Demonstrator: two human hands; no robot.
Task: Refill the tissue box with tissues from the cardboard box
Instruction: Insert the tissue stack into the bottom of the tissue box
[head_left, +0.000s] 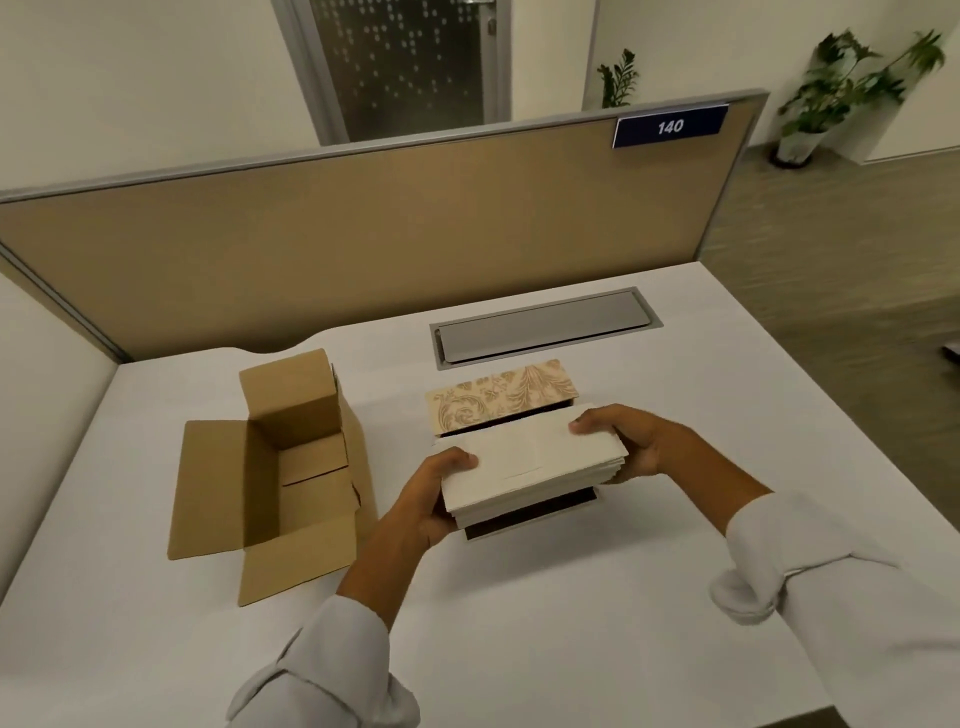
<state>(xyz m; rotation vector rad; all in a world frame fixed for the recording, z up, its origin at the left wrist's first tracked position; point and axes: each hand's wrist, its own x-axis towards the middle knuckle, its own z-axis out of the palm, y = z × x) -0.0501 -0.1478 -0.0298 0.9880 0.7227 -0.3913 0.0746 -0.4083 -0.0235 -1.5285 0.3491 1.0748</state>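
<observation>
A person in white sleeves held a stack of tissues (530, 465) above the tissue box (530, 512) on a white counter (519, 623); the left hand (441, 499) clasped the stack's near left end, thumb on top, while the right hand (628, 441) clasped the far right end, fingers curled over the upper edge; both hands were closed on the stack and neither was free. The tissue box sat directly beneath, only its dark rim showing at the near side and a dark strip at the far side; its patterned lid (501, 400) stood raised behind the stack, toward the grey cable hatch (545, 327). The cardboard box (291, 478) lay just left of the tissue box, flaps spread, its interior apparently empty, though the deepest corner was in shadow. The step in hand appeared to be lowering the stack into the tissue box; done well, that would mean keeping the stack level and square to the opening, pressing the ends inward so loose sheets did not fan out, and letting both ends down together so no corner caught on the rim; the stack looked slightly skewed against the box, so a small turn before descent seemed wise; how deep the box ran could not be told, as the stack hid its inside.
</observation>
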